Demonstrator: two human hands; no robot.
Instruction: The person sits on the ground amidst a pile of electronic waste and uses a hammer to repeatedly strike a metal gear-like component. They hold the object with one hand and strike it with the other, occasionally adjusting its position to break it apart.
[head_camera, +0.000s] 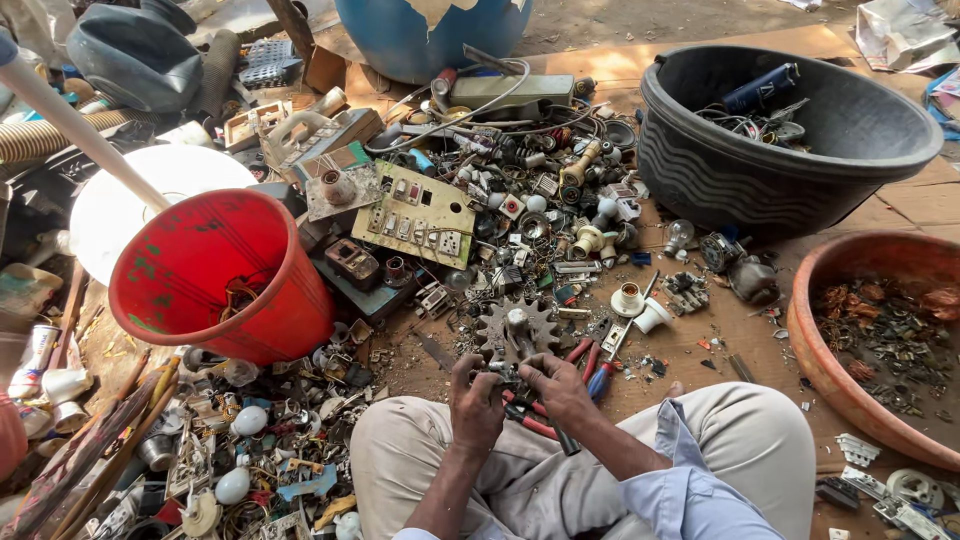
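I sit on the ground with my knees apart. My left hand (476, 400) and my right hand (556, 385) meet in front of me, both pinching a small metal scrap part (508, 373) between the fingertips. Just beyond them lies a toothed metal gear (516, 330). Red-handled pliers (585, 362) and a blue-handled tool lie under and beside my right hand. What the small part is cannot be made out.
A red bucket (215, 275) leans at the left. A black tub (780, 140) with wires stands at the back right, a brown basin (850, 330) of scrap at the right. Switch plates (415, 215), sockets, bulbs and wires litter the ground. A blue drum (430, 35) stands behind.
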